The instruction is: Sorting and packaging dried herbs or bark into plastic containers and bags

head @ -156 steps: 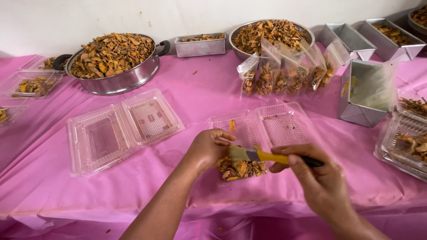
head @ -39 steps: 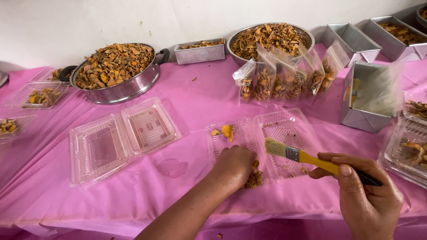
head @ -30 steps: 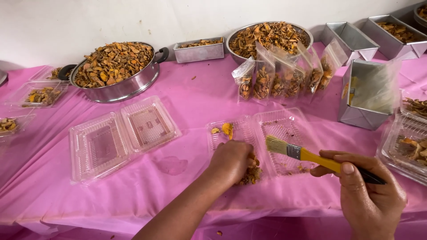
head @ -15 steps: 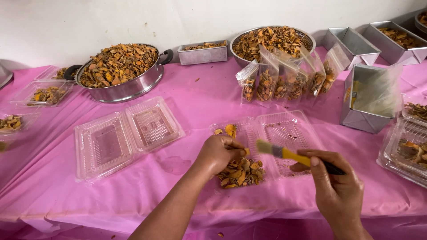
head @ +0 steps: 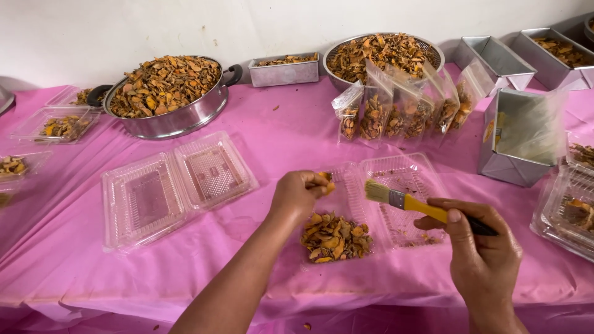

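Left hand [head: 298,193] is pinched shut on a small orange-yellow dried slice [head: 328,184], held just above the open clear clamshell tray [head: 405,173] near the front of the table [head: 291,133]. Fingertips are slightly motion-blurred, so I can't tell if it's one piece or two. Right hand [head: 479,247] is closed around the handle of a paintbrush [head: 405,203]: yellow grip, metal ferrule, pale bristles pointing left over the tray's right half. The dark end of the handle is mostly hidden behind the thumb and knuckles.

Pile of dried slices [head: 335,236] sits in the tray's near-left half, just below the left hand. The right half holds only crumbs.

Second clamshell tray [head: 176,185] lies open to the left, nothing in it, well apart from both hands. Steel pot [head: 170,120] heaped with the same slices sits behind it, and a round steel bowl [head: 352,80] also heaped stands at the back. Row of filled clear bags [head: 402,108] stands upright in front of the bowl, partly blocking it. Small rectangular tin [head: 284,71] sits between pot and bowl; its contents are hard to make out.

Square tin [head: 504,154] at right has a clear bag over it; the glare hides what's inside. More tins at top right and plastic trays at both the left and right edges are cut off by the frame. Pink cloth covers the table.
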